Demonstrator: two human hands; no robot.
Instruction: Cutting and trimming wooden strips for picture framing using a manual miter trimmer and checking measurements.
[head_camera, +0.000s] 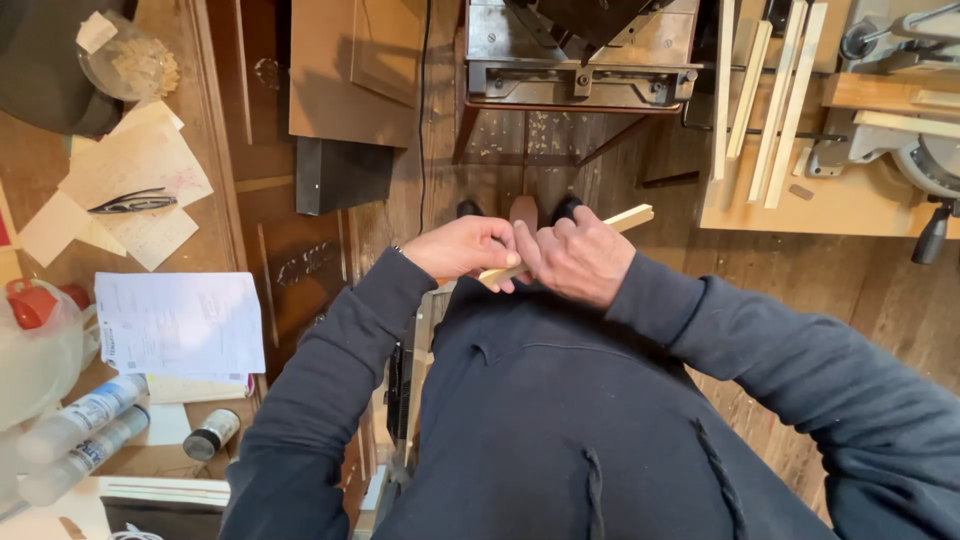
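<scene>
while held at chest, both hands (530, 258) clamped together on thin wood strip (628, 217).

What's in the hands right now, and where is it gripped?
A thin wooden strip. The right hand wraps its middle; the left hand pinches the lower end. The upper end sticks out free.

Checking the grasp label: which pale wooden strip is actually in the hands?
The short wooden strip gripped by both hands before the torso; the longer strips lean untouched at upper right.
</scene>
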